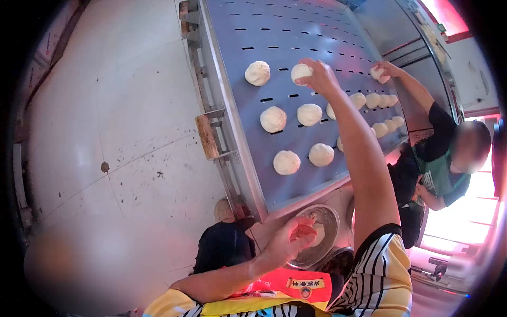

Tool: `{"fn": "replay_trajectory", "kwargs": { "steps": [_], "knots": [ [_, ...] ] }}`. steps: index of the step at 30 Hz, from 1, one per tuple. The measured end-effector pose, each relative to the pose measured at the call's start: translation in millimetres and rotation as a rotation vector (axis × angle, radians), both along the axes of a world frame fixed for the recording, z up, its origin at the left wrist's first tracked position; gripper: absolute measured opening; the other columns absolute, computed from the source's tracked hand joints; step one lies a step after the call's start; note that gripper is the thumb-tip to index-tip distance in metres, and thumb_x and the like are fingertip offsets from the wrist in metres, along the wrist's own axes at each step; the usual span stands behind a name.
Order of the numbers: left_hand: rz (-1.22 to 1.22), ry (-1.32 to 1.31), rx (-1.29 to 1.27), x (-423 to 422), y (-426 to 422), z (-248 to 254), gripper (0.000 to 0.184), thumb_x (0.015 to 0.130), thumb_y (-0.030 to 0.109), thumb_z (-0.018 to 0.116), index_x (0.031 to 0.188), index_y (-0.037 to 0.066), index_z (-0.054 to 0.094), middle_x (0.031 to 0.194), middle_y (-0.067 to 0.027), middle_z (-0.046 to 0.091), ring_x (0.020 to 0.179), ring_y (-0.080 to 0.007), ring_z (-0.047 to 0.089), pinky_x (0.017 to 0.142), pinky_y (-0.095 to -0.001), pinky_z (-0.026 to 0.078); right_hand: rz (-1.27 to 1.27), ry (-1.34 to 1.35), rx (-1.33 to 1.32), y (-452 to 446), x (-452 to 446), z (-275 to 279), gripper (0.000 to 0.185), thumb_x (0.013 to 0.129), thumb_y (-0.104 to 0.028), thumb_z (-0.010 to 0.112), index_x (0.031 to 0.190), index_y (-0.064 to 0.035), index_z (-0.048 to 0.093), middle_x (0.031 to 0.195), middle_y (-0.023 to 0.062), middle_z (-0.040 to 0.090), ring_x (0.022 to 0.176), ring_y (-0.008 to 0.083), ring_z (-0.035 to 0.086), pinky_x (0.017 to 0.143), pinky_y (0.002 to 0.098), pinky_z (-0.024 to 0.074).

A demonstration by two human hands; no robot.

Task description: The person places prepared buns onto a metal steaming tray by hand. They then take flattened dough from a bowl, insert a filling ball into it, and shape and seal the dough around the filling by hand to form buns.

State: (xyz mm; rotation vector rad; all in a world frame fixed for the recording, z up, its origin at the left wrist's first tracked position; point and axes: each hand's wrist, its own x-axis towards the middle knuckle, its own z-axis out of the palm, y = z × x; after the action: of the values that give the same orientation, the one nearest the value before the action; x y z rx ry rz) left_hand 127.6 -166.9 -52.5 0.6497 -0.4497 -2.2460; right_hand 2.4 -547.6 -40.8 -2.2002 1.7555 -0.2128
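Note:
My right hand [320, 79] reaches out over the slotted metal tray [296, 31], its fingers closed round a pale round dough bun [301, 74] at the tray's surface. Whether the bun rests fully on the metal I cannot tell. Low in the view, my left hand [298, 236] is at the rim of a round metal bowl [331, 224], fingers loosely curved and apart. Beside its fingertips a piece of white dough [318, 234] shows in the bowl. Nearest my right hand on the tray are another bun [257, 73] and a bun in the row below [309, 114].
More buns stand in rows, such as one at the near edge [287, 162]. Across the tray a co-worker's hand [388, 70] holds a bun [379, 74]. Wooden blocks [207, 137] sit along the frame's left side. Tiled floor [132, 105] lies left.

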Motion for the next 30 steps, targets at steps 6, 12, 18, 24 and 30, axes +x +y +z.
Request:
{"fn": "replay_trajectory", "kwargs": {
  "steps": [6,12,18,24,30],
  "knots": [
    [-0.069,0.078,0.068,9,-6,-3,0.035,0.092,0.013,0.059,0.122,0.001,0.045,0.109,-0.0100,0.058,0.099,-0.0165,0.057,0.088,-0.0292,0.046,0.096,0.111,-0.109,-29,3,-45,0.061,0.064,-0.027,0.081,0.119,-0.0216,0.057,0.105,0.0143,0.058,0.104,0.0331,0.055,0.087,0.0425,0.0450],
    [-0.101,0.090,0.109,13,-11,-6,0.032,0.092,0.014,0.059,0.118,-0.002,0.048,0.109,-0.0098,0.057,0.105,-0.0158,0.056,0.092,-0.0283,0.046,0.225,0.200,-0.095,-35,7,-38,0.057,0.067,-0.029,0.079,0.118,-0.0171,0.057,0.107,0.0132,0.058,0.103,0.0334,0.056,0.086,0.0417,0.0464],
    [-0.109,0.047,0.160,26,-18,-1,0.028,0.092,0.011,0.058,0.115,-0.003,0.050,0.110,-0.0098,0.057,0.103,-0.0163,0.058,0.091,-0.0295,0.049,0.407,0.375,-0.080,-38,10,-32,0.057,0.068,-0.027,0.077,0.120,-0.0141,0.056,0.109,0.0116,0.057,0.104,0.0301,0.057,0.088,0.0411,0.0471],
    [-0.117,0.028,0.170,34,-21,-1,0.027,0.091,0.011,0.058,0.113,-0.003,0.052,0.110,-0.0091,0.057,0.099,-0.0157,0.059,0.089,-0.0291,0.050,0.497,0.416,-0.142,-40,7,-40,0.053,0.069,-0.028,0.075,0.117,-0.0137,0.058,0.109,0.0085,0.057,0.103,0.0269,0.057,0.088,0.0387,0.0486],
    [-0.121,0.016,0.155,36,-19,-2,0.025,0.091,0.010,0.058,0.113,-0.001,0.053,0.105,-0.0065,0.059,0.097,-0.0138,0.059,0.088,-0.0280,0.049,0.413,0.353,-0.174,-32,7,-48,0.052,0.067,-0.024,0.076,0.115,-0.0167,0.057,0.105,0.0087,0.055,0.097,0.0310,0.059,0.082,0.0412,0.0491]
  ]
}}
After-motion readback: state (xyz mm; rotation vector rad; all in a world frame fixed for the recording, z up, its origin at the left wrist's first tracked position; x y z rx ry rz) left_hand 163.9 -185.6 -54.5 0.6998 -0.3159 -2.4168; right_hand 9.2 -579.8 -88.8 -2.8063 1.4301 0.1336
